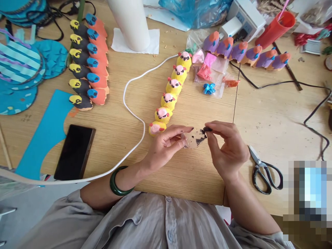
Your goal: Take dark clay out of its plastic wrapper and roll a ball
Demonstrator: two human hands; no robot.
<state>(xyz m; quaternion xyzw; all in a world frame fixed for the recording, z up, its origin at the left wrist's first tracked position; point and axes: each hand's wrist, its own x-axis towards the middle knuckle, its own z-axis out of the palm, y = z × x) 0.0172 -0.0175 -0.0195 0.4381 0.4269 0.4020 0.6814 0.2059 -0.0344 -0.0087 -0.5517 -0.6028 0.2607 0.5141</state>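
Observation:
Between my hands is a small clear plastic piece [193,141] smeared with black clay. My left hand [168,140] pinches its left edge between thumb and fingers. Dark clay [207,129] sits at the fingertips of my right hand [224,145], which are closed on it at the piece's right side. Just above my left hand, a row of yellow clay figures [173,86] with pink faces runs up the table. The nearest yellow figure [157,128] has a pink face and red ears, with no dark eyes visible.
Scissors [264,173] lie right of my right hand. A white cable [124,93] curves past a phone [75,152] on the left. Black-and-orange figures [88,62], purple figures [245,52], clay packets [207,74], a white cylinder [131,24] and a red cup [276,29] stand farther back.

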